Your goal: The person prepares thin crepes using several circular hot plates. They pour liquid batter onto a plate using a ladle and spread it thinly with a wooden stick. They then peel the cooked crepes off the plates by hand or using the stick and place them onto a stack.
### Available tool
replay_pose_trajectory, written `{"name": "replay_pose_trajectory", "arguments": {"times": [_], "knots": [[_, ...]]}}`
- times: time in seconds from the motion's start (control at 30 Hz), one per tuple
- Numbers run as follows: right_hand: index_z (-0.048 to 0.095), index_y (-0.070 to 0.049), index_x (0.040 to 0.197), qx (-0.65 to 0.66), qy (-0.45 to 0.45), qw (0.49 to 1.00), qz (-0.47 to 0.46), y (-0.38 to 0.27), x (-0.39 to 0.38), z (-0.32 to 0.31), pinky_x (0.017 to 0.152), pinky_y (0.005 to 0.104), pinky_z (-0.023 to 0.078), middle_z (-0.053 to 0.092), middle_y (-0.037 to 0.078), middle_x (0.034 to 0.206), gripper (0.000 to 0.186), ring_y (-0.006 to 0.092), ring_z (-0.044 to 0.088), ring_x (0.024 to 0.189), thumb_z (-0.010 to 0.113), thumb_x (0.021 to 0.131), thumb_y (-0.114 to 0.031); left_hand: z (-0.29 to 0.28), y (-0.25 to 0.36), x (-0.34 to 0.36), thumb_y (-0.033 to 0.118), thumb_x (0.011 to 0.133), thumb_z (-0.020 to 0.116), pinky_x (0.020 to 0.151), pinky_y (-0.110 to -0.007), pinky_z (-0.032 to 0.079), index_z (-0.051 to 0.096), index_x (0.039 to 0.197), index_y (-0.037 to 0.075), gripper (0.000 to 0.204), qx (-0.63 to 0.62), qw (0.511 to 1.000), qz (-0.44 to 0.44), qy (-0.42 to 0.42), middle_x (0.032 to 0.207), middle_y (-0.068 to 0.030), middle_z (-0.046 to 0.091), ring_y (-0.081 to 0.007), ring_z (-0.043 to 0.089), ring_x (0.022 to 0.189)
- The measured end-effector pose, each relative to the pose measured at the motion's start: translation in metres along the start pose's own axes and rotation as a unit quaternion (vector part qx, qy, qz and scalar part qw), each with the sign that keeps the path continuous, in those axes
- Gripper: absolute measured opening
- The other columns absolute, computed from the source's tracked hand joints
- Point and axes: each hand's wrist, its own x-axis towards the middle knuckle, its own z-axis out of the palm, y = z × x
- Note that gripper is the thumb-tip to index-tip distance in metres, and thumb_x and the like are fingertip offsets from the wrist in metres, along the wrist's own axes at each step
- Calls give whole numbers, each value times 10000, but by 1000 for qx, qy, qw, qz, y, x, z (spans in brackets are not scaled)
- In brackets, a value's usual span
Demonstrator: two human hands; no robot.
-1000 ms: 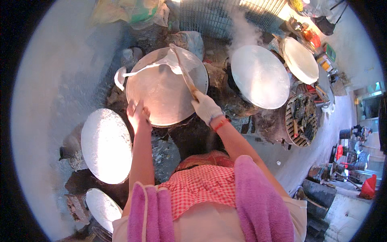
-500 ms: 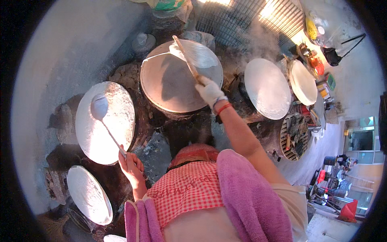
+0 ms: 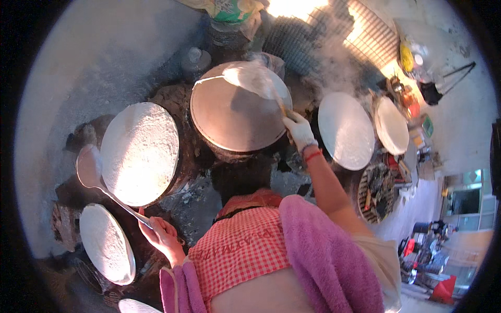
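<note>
My left hand (image 3: 160,233) is closed round the handle of a long metal ladle (image 3: 90,163). The ladle's bowl hangs past the left edge of a round griddle (image 3: 151,130) bearing a pale, sunlit layer. My right hand (image 3: 299,131), in a white glove, grips a wooden spreader (image 3: 280,100) blurred by motion. Its blade lies over the right part of the middle griddle (image 3: 229,122). White batter (image 3: 250,78) covers that griddle's far side, with a thin streak running left; the near part is brown and bare.
A lower-left griddle (image 3: 107,245) carries another white round. To the right stand a white-covered griddle (image 3: 346,130) and a stack of pale flatbreads (image 3: 391,125). A round slatted grate (image 3: 376,193) lies below them. Steam rises near a lattice panel (image 3: 370,31); a bag-topped bin (image 3: 229,26) stands behind.
The ladle has swung left and down, off the left griddle's surface. My right hand and the spreader have moved right across the middle griddle. The whole view has shifted slightly.
</note>
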Motion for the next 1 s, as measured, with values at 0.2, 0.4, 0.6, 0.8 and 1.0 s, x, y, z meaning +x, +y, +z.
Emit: {"name": "replay_pose_trajectory", "arguments": {"times": [0.2, 0.4, 0.6, 0.8, 1.0], "knots": [[570, -43, 1369, -47, -150, 987, -31, 8, 17, 43, 417, 250, 359, 541, -18, 702, 468, 80, 439, 475, 632, 937, -211, 39, -5, -18, 171, 1062, 469, 386, -224, 259, 418, 1442, 70, 397, -17, 999, -37, -18, 700, 31, 401, -39, 310, 466], [576, -22, 1360, 29, -126, 990, 51, -16, 35, -40, 404, 250, 375, 557, -12, 706, 474, 72, 448, 478, 632, 944, -243, 75, 17, -49, 157, 1051, 494, 383, -223, 262, 420, 1443, 68, 408, -37, 999, 20, 4, 697, 29, 396, -41, 310, 471], [601, -8, 1322, -31, -250, 966, -58, -3, 54, 12, 491, 246, 426, 634, 22, 833, 452, 79, 516, 590, 636, 930, -231, 102, 20, -75, 122, 1039, 468, 358, -221, 283, 390, 1437, 15, 419, -58, 997, -5, 55, 662, 14, 415, -49, 315, 434], [559, -17, 1375, 18, -165, 986, 24, 1, 16, -58, 640, 253, 501, 697, 44, 999, 498, 126, 622, 754, 610, 928, -230, 85, 33, -64, 103, 1035, 476, 367, -219, 268, 417, 1421, 36, 396, -59, 996, 33, 54, 681, 22, 399, -48, 318, 446], [629, 0, 1282, -58, -266, 962, 5, -15, 15, 13, 566, 266, 501, 693, 51, 948, 446, 107, 601, 661, 656, 901, -229, 107, 39, -36, 115, 1043, 479, 385, -215, 279, 452, 1402, 36, 369, -75, 996, 22, 33, 694, 28, 401, -39, 315, 462]]}}
